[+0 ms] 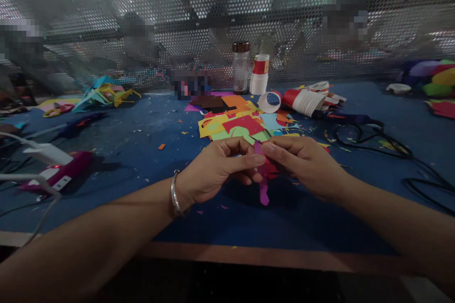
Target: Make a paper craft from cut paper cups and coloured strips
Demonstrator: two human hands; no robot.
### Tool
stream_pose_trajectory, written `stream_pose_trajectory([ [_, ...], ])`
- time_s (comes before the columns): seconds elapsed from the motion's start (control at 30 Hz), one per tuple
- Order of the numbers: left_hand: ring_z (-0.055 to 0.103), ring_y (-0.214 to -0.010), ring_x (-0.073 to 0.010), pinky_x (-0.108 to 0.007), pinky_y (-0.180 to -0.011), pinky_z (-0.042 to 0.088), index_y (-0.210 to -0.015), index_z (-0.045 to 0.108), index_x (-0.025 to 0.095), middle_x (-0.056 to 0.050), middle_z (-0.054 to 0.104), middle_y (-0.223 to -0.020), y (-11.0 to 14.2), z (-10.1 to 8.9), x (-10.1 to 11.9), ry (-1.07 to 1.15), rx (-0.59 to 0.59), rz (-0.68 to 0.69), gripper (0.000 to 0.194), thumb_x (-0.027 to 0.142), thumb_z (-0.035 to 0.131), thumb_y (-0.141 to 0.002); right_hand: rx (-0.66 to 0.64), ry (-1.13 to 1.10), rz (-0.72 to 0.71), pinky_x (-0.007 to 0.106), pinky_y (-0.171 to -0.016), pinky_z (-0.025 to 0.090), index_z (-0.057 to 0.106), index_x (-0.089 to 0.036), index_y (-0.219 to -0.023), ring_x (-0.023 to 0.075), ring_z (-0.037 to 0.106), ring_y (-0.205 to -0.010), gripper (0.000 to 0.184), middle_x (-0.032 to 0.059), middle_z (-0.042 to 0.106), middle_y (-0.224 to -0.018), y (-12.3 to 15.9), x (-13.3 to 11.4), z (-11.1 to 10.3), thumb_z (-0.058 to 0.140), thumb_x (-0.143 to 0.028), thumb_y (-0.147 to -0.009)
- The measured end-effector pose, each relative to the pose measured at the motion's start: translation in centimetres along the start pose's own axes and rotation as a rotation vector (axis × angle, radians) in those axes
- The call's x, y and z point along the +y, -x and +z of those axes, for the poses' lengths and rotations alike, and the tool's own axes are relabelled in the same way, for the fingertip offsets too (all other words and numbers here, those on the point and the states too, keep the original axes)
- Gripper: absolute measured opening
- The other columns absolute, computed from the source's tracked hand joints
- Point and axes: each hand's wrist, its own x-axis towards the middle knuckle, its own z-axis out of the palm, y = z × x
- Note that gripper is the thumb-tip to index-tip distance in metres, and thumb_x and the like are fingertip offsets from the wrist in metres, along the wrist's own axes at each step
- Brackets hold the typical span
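A narrow purple paper strip (263, 189) hangs upright between my hands above the near part of the table. The thumb and fingers of my left hand (227, 163) are closed on its upper part. My right hand (302, 161) pinches at the strip's top end, with its thumb and fingertips pressed together there. Something thin and dark shows by the top end, too small to make out. Just behind the strip is a piece of red paper (272, 168); whether a hand touches it I cannot tell. A silver bracelet (174, 194) circles my left wrist.
Coloured paper sheets (227, 125) lie piled beyond my hands. Behind stand a glass jar (241, 71) and stacked paper cups (259, 80); more cups (302, 101) lie sideways. A black cable (387, 147) coils right; a purple power strip (67, 170) sits left. Perforated metal panel (199, 4) at back.
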Motion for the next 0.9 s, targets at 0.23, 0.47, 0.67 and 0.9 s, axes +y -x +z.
stream_pose_trajectory([
  [0.23,0.055,-0.040,-0.0043,-0.012,-0.038,0.037,-0.071,0.053,0.019,0.008,0.060,-0.051,-0.01,-0.02,0.48,0.068,-0.037,-0.064,0.033,0.024,0.086,-0.069,-0.033,-0.037,0.028,0.024,-0.040,0.023,0.058,-0.020,-0.067,0.0069,0.031,-0.047,0.053,-0.0067,0.039,-0.058,0.10,-0.10,0.13,0.057,-0.067,-0.093],
  [0.47,0.057,-0.043,-0.0014,-0.010,-0.043,0.041,-0.069,0.055,0.016,0.002,0.073,-0.070,-0.17,0.19,0.64,0.175,-0.046,-0.085,0.030,0.014,0.085,-0.068,-0.030,-0.107,0.027,0.024,-0.042,0.024,0.054,-0.021,-0.063,0.0070,0.029,-0.045,0.053,-0.0075,0.037,-0.055,0.08,-0.24,0.24,0.059,-0.064,-0.094],
  [0.67,0.063,-0.056,-0.0041,-0.014,-0.057,0.050,-0.075,0.067,0.013,0.001,0.070,-0.069,-0.25,0.03,0.49,0.220,-0.056,-0.089,0.023,0.017,0.089,-0.068,0.010,-0.136,0.080,0.026,-0.043,0.021,0.052,-0.021,-0.064,0.0085,0.025,-0.048,0.051,-0.0076,0.033,-0.056,0.18,0.09,0.10,0.065,-0.064,-0.089],
  [0.9,0.065,-0.062,-0.0066,-0.017,-0.062,0.050,-0.073,0.065,0.015,0.004,0.069,-0.069,-0.34,-0.01,-0.27,0.141,0.091,0.121,0.027,0.015,0.091,-0.067,-0.003,-0.152,0.107,0.026,-0.043,0.019,0.048,-0.022,-0.066,0.0075,0.023,-0.046,0.053,-0.0094,0.027,-0.055,0.19,0.20,0.14,0.062,-0.067,-0.089],
])
